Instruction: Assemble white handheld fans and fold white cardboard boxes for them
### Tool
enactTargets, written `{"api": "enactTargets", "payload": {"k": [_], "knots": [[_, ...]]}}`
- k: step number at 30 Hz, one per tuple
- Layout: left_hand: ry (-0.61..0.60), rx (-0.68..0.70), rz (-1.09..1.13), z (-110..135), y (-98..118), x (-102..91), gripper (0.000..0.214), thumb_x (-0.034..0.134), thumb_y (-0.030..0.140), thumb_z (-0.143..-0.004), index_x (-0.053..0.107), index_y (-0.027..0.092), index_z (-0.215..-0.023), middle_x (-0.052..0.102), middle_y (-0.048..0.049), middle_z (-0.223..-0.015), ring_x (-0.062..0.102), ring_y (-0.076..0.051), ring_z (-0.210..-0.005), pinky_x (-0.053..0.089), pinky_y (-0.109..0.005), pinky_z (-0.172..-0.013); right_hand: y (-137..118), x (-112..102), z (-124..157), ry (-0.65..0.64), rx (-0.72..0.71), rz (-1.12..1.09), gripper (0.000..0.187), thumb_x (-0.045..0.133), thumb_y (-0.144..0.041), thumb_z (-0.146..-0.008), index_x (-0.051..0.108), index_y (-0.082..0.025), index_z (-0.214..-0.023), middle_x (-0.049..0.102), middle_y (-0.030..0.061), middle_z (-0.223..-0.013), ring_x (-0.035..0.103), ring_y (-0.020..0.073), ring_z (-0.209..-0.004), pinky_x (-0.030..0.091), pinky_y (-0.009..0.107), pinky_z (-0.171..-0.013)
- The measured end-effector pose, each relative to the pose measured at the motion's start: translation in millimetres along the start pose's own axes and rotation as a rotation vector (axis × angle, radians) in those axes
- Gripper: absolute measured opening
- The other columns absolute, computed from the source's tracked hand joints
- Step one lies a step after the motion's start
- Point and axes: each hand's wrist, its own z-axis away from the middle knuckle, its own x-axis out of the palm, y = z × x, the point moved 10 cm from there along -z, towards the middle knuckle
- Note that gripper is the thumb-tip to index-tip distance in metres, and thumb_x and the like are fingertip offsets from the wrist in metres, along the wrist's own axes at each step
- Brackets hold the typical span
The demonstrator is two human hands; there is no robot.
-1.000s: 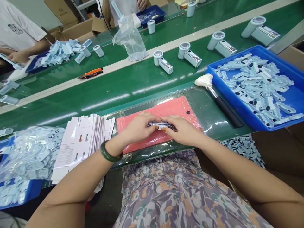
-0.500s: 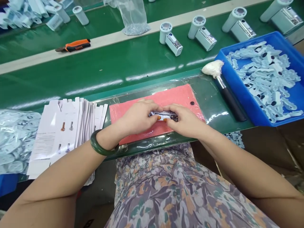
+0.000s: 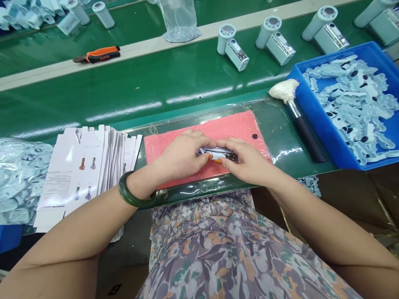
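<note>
Between my two hands lies a small light-coloured housing part with dark and metallic bits inside (image 3: pixel 222 153), over a pink mat (image 3: pixel 202 128). My left hand (image 3: pixel 183 155) is closed on its left end, thumb along the near side. On the right end, my right hand (image 3: pixel 246 162) grips it in the same way, thumb close to the left one. My fingers hide much of the part, so its full shape does not show. A black dot (image 3: pixel 254 136) marks the mat's right side.
On the right, a blue tray (image 3: pixel 335 155) holds many pale blue parts, beside a hammer (image 3: pixel 307 135) with a wrapped head. Flat white boxes (image 3: pixel 71 174) and a bag of parts (image 3: pixel 20 182) lie left. Beyond are pliers (image 3: pixel 99 54), a clear bag (image 3: pixel 181 25) and several pale blue devices (image 3: pixel 233 47).
My hands and the part have shifted slightly to the right, with the grip kept. The view has turned a little, so the devices and tray appear further right.
</note>
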Motion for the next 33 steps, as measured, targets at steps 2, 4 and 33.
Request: {"api": "enactTargets", "payload": {"k": [2,4,33], "knots": [[0.037,0.023,-0.017,7.7,6.0,0.6,0.023,0.057,0.017,-0.091,0.072,0.019,-0.109,0.076,-0.0070,-0.106,0.067,-0.026,-0.104,0.052,-0.045,-0.099,-3.3,0.1,4.2,0.017,-0.053,0.000,0.037,0.058,-0.028,-0.096,0.067,-0.023,-0.132,0.072,0.0099,-0.123,0.066,0.0295,-0.114,0.052,0.047,-0.100],[0.092,0.053,-0.037,17.9,13.2,2.1,0.023,0.058,0.019,-0.092,0.070,0.019,-0.112,0.075,-0.0078,-0.109,0.065,-0.028,-0.111,0.051,-0.048,-0.103,-5.5,2.2,9.1,0.022,-0.092,0.007,0.038,0.056,-0.026,-0.097,0.066,-0.025,-0.133,0.071,0.0092,-0.127,0.064,0.0295,-0.118,0.049,0.048,-0.103],[0.101,0.127,-0.513,29.1,25.2,5.2,0.024,0.059,0.024,-0.096,0.067,0.018,-0.118,0.073,-0.0142,-0.119,0.064,-0.036,-0.118,0.046,-0.065,-0.108,-10.3,7.5,13.9,0.190,-0.194,0.112,0.046,0.055,-0.025,-0.097,0.054,-0.016,-0.142,0.065,0.0166,-0.137,0.060,0.0327,-0.123,0.050,0.053,-0.104]]}}
